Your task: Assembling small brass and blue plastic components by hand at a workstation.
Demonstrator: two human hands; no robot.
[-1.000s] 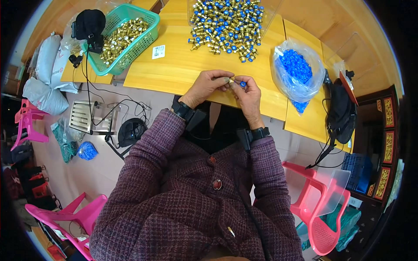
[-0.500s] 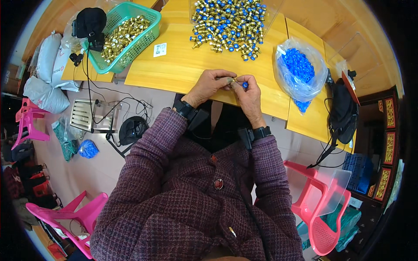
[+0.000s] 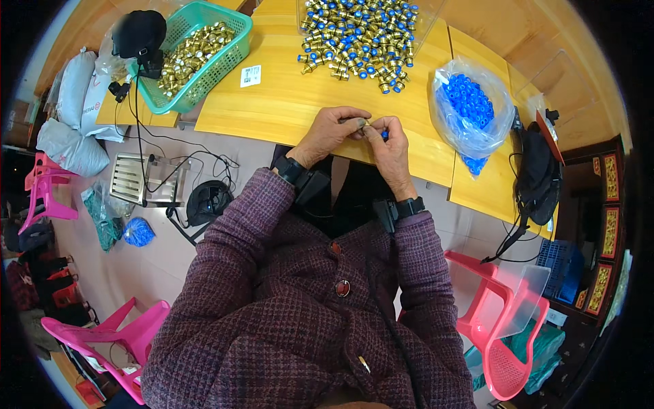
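On my feed the small brass-coloured metal piece [image 3: 368,122] is up where both hands' fingertips meet, over the near edge of the yellow wood-topped table [image 3: 272,88]. The left hand [image 3: 332,134] pinches it betw. thumb & index; the right hand [image 3: 388,151] has its thumb up against the same spot, w/ a small round blue plastic cap [image 3: 385,135] tucked in its fingers, partly hidden. I can't tell if cap & metal piece touch, nor what the lower curled fingers do. Beyond the hands, approx. mid-table, I've got a big heap of brass-coloured fittings w/ blue ends [image 3: 361,44]. To the R, a clear plastic bag [image 3: 444,129] holds loose blue caps [image 3: 469,102]; just beside it, a black fabric bag [image 3: 535,180]. Far L, a green perforated plastic basket [image 3: 221,71] holds more brass-coloured fittings [image 3: 194,54], w/ a white printed label [image 3: 250,76] nearby.
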